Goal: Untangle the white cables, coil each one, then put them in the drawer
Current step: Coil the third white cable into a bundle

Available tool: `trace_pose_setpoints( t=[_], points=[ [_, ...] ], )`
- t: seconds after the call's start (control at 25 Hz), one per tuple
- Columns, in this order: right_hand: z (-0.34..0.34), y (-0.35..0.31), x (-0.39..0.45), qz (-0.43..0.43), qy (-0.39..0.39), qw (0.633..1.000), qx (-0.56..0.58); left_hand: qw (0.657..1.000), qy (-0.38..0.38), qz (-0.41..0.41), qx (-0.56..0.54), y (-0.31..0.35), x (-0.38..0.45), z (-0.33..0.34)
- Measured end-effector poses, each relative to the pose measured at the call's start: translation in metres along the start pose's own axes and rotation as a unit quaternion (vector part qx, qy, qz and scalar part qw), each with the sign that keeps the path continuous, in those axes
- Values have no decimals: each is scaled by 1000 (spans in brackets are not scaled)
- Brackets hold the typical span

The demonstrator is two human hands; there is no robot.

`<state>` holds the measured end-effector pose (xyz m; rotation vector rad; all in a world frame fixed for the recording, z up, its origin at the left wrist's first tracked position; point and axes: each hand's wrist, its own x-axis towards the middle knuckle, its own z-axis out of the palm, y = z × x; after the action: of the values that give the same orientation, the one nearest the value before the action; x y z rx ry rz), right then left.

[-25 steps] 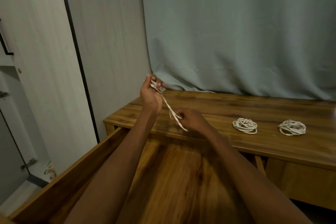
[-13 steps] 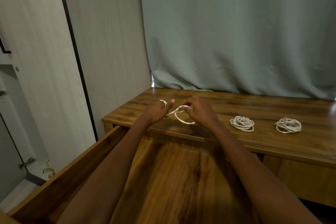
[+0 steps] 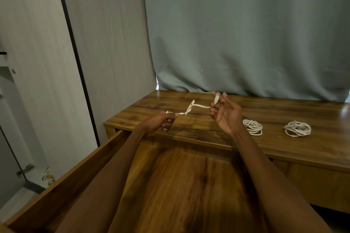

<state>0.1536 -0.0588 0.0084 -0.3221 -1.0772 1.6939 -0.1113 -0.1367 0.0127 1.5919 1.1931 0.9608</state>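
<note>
thin twisted white cable [image 3: 191, 107] between hands

Three white cables: one held [image 3: 197, 107], two coiled [image 3: 252, 127] [image 3: 297, 128]; one drawer [image 3: 56, 185]; two hands [image 3: 162, 121] [image 3: 226, 113].

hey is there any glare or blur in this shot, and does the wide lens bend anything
Head view: dim, warm light; glare patch on the desk top at far right; right hand and cable slightly motion-soft; the door's black edge strip leans, wide-angle distortion.

white cable [image 3: 191, 107] twisted, taut (looped mid-span) | coiled cables [image 3: 253, 127] [image 3: 297, 128] on top | drawer [image 3: 64, 181] open
</note>
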Motion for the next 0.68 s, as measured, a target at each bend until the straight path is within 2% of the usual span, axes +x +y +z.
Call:
trace_pose_setpoints(
  t=[0.12,0.2,0.24,0.28,0.32,0.4,0.48,0.6,0.68],
  points=[
    [12,5,11,-76,11,983,169,1000,-19,-10,-8,2,3,9],
    [27,10,15,-79,18,985,155,999,-34,-9,-18,6,5,14],
    [33,14,15,-72,16,994,85,999,-39,-3,-30,8,6,16],
    [38,19,15,-67,9,997,-40,998,-43,8,-50,10,7,17],
    [43,24,14,-63,-11,979,-194,996,-47,21,-78,13,8,18],
    [49,33,11,-28,-51,909,-413,988,-39,44,-145,19,9,19],
    [42,43,12,-12,-50,861,-506,975,-23,68,-210,22,9,16],
    [29,49,19,-110,-64,800,-586,945,-40,95,-309,22,9,10],
    [20,48,27,-125,-61,783,-607,922,-85,105,-364,22,7,8]
  ],
)
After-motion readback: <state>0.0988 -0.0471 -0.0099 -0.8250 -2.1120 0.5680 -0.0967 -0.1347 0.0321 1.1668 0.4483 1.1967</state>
